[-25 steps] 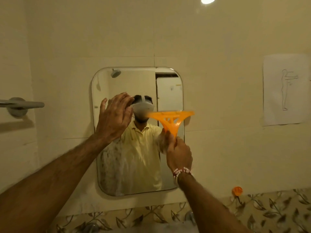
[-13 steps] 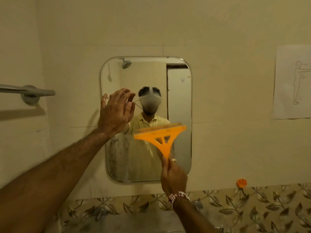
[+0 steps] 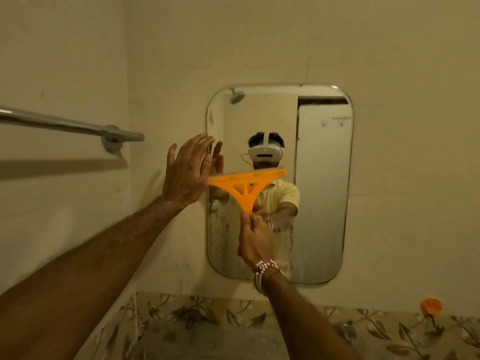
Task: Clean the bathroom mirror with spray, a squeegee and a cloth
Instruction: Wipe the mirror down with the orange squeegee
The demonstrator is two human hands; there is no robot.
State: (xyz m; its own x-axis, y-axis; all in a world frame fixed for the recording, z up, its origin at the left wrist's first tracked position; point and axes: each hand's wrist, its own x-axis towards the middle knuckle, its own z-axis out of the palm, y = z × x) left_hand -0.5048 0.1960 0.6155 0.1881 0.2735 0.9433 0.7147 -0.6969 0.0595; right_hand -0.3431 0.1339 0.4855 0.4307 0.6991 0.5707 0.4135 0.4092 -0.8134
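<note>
A rounded rectangular mirror (image 3: 322,193) hangs on the cream tiled wall. Its lower left part looks streaked and foamy. My right hand (image 3: 253,242) grips the handle of an orange squeegee (image 3: 245,184), whose blade lies level across the mirror's left half at mid height. My left hand (image 3: 188,172) is raised flat with fingers apart at the mirror's left edge, holding nothing. No spray bottle or cloth is visible.
A metal towel bar (image 3: 70,124) juts from the left wall at about hand height. A small orange hook or cap (image 3: 431,305) sticks to the wall at lower right. A band of leaf-patterned tiles (image 3: 389,331) runs below the mirror.
The squeegee has moved from the mirror's right side down and across to its left half. My view has shifted left, so the mirror now sits further right. My left hand stays raised.
</note>
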